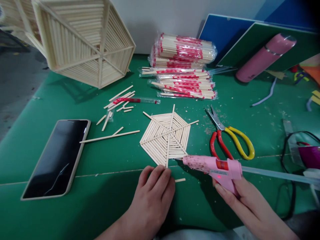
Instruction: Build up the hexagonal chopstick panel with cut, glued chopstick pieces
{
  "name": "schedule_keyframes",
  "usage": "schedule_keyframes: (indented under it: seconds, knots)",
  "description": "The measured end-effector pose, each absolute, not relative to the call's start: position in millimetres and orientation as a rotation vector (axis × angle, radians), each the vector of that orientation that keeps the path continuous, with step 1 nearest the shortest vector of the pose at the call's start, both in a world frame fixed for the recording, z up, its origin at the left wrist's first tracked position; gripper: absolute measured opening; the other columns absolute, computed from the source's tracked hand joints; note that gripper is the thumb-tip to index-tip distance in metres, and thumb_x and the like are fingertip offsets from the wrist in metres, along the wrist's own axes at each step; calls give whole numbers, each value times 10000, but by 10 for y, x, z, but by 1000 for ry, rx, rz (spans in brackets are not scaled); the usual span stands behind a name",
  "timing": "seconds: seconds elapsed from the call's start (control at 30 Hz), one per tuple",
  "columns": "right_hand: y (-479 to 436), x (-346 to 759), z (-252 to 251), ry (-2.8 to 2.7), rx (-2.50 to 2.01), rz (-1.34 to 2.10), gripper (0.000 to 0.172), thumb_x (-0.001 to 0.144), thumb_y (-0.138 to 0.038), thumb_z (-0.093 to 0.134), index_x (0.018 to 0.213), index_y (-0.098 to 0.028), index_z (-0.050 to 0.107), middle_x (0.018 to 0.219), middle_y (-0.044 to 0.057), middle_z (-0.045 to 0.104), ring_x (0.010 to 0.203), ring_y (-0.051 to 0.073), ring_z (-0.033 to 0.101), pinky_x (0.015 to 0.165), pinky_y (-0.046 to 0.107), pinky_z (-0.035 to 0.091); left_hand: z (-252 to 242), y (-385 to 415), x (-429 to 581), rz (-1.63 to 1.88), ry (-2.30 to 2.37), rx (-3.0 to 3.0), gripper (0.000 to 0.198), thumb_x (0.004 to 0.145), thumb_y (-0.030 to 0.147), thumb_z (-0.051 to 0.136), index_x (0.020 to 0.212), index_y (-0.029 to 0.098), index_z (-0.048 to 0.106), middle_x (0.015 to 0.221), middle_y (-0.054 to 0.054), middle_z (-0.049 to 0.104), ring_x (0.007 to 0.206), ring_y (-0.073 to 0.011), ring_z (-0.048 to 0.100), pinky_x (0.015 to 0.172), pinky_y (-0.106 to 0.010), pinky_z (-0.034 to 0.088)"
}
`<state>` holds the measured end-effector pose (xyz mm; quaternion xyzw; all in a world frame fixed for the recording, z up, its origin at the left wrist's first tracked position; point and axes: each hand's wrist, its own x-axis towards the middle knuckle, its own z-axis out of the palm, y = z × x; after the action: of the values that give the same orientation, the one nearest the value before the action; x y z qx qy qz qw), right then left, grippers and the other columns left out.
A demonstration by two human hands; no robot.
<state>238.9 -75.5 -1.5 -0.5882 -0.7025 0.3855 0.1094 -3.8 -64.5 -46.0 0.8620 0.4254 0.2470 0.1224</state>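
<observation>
A flat hexagon of glued wooden sticks [165, 136] lies on the green table [112, 160], with three long sticks crossed over it. My left hand [152, 196] rests fingers together at its near edge, fingertips touching the end of one crossing stick. My right hand [247, 203] grips a pink glue gun [215, 166] by the handle. The gun's nozzle points left and almost touches the hexagon's near right edge. A short cut stick piece [180, 180] lies between my hands.
A black phone [57, 156] lies at the left. Red-and-yellow scissors [230, 136] sit right of the hexagon. Wrapped chopstick bundles [185, 66] are stacked behind, loose sticks [120, 103] to their left. A large stick-built hexagon frame [85, 40] stands at back left, a pink bottle [265, 56] at back right.
</observation>
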Motion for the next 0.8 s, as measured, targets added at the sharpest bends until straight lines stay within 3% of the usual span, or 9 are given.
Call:
schedule_keyframes:
  seconds: [0.37, 0.57, 0.8]
  knots:
    - [-770, 2406, -20, -2054, -1749, 1087, 137, 868, -279, 395, 937, -207, 489, 722, 7, 578, 611, 134, 540, 549, 224, 462, -454, -642, -38, 714, 1218, 2525, 206, 865, 159, 395, 946, 128, 581, 1033, -86, 586, 1012, -233, 452, 933, -413, 240]
    - [-771, 2443, -40, -2066, -1719, 1041, 182, 865, -264, 403, 1036, -223, 451, 808, 10, 601, 667, 135, 566, 593, 224, 473, -471, -646, -34, 715, 1223, 2516, 211, 865, 149, 388, 949, 125, 580, 1036, -88, 584, 1019, -231, 449, 943, -415, 231]
    - [-811, 2512, -24, -2074, -1740, 1016, 165, 865, -271, 405, 1011, -219, 463, 729, -8, 588, 610, 125, 549, 525, 201, 454, -469, -646, -23, 726, 1223, 2494, 190, 856, 159, 418, 946, 130, 583, 1040, -84, 584, 1026, -230, 445, 948, -411, 226]
